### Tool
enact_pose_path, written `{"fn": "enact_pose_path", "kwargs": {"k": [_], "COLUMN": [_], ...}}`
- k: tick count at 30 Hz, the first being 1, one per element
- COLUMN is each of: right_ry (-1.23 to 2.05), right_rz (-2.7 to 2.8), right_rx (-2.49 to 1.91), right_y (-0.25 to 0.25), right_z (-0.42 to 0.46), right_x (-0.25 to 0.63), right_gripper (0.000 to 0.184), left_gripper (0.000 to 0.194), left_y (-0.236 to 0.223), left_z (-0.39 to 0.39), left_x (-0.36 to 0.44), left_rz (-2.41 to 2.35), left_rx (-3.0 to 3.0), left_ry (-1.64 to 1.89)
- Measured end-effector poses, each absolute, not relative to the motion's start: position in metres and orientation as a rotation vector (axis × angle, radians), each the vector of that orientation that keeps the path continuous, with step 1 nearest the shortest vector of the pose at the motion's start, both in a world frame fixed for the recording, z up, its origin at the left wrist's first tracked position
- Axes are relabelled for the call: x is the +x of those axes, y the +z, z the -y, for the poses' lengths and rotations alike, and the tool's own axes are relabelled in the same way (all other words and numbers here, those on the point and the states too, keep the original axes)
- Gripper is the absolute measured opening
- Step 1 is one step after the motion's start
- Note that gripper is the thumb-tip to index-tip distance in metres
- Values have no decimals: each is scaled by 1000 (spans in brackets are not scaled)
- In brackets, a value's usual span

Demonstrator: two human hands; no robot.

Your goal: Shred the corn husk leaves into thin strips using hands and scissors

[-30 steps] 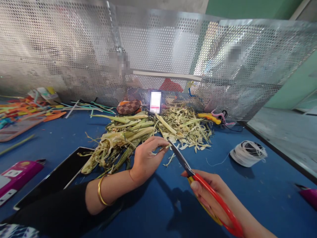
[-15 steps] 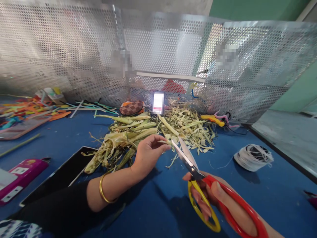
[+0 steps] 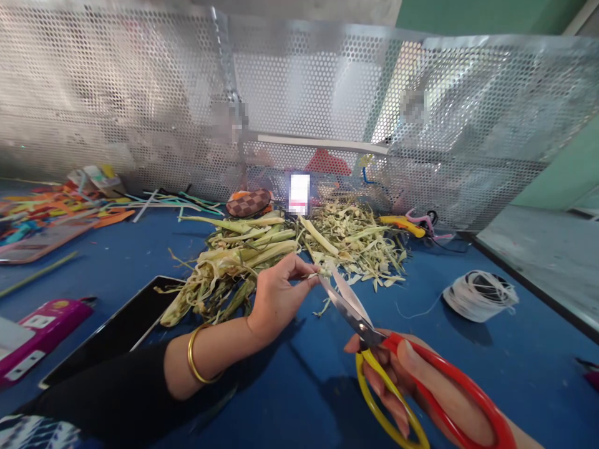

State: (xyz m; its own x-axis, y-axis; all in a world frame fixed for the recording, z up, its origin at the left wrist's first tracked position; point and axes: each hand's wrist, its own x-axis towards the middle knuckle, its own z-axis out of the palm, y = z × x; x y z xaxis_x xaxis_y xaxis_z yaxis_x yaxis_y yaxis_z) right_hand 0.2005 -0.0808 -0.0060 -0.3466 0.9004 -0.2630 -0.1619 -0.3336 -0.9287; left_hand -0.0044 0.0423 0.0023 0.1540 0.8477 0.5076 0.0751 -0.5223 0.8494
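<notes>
My left hand [image 3: 277, 298], with a gold bangle at the wrist, pinches a small pale-green piece of plant stalk [image 3: 322, 272] between thumb and fingertips. My right hand [image 3: 390, 368] is wrapped through the handles of a pair of scissors [image 3: 359, 324], one handle red and one yellow. The scissor blades stand apart, with their tips right at the piece in my left hand. Behind the hands lies a bundle of long pale-green stalks [image 3: 253, 254]. Beside it, to the right, is a heap of trimmed shreds [image 3: 360, 240].
A spool of white cord [image 3: 480, 296] stands at right on the blue table [image 3: 281, 399]. At left lie a dark tablet-like slab [image 3: 115, 327] and a purple power strip [image 3: 44, 333]. A perforated metal screen [image 3: 309, 81] rises behind, with a yellow-handled tool [image 3: 405, 226] near its foot.
The scissor tips have shifted slightly left and down to the piece in my left hand. The handles have spread wider, the yellow one swinging down and right. My left hand has barely moved.
</notes>
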Motion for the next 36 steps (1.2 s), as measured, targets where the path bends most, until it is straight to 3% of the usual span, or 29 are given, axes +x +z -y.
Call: {"fn": "enact_pose_path", "kwargs": {"k": [6, 17, 24, 36], "right_ry": [1853, 1887, 1790, 1984], "right_rz": [1015, 1028, 1063, 914], "right_rx": [-1180, -1027, -1175, -1082], "right_y": [-3, 0, 13, 8], "right_z": [78, 75, 77, 71], "right_x": [203, 195, 186, 185], "right_gripper": [66, 57, 58, 61], "left_gripper": [11, 13, 11, 12], "left_y": [3, 6, 5, 0], "left_z": [-43, -38, -37, -40], "left_x": [-5, -6, -8, -10], "left_rz": [-899, -952, -958, -939], "left_rx": [1769, 1957, 2145, 2344], "left_ry": [1419, 1409, 1391, 1489]}}
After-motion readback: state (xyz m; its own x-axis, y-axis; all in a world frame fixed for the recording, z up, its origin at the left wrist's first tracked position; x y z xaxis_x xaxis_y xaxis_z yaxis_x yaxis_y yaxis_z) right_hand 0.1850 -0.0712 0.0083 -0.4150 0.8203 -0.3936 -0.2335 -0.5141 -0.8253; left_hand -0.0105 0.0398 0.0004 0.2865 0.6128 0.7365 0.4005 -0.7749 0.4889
